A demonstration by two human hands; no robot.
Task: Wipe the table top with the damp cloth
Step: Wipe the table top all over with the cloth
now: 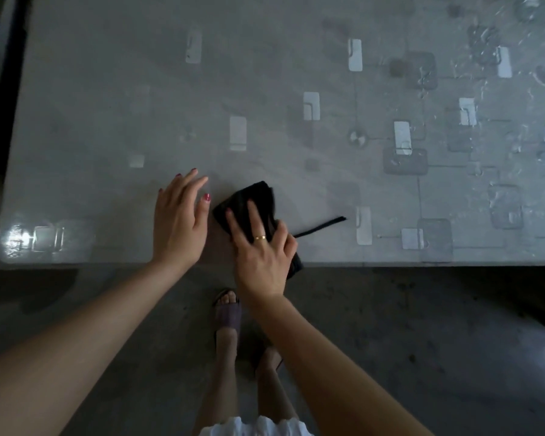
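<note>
Table: we see a grey glossy table top [265, 89] with pale rectangle patterns; its near edge runs across the middle of the view.
Cloth: a black folded cloth [249, 199] lies on the table top close to the near edge, and one corner of it hangs a little over this edge. A thin black strip [321, 226] goes out from it to the right, flat on the surface.
Right hand: our right hand [261, 250] presses flat on the cloth with fingers spread and straight; the thumb side curls a little at the cloth's right edge. A gold ring [260, 237] is on one finger.
Left hand: our left hand [180, 221] is just beside the cloth on its left, fingers relaxed and open, holding nothing. We cannot tell if it touches the table.
Surface far right: wet streaks shine there.
Floor: a dark concrete floor [422, 341] is below, with our feet in sandals [228, 316].
</note>
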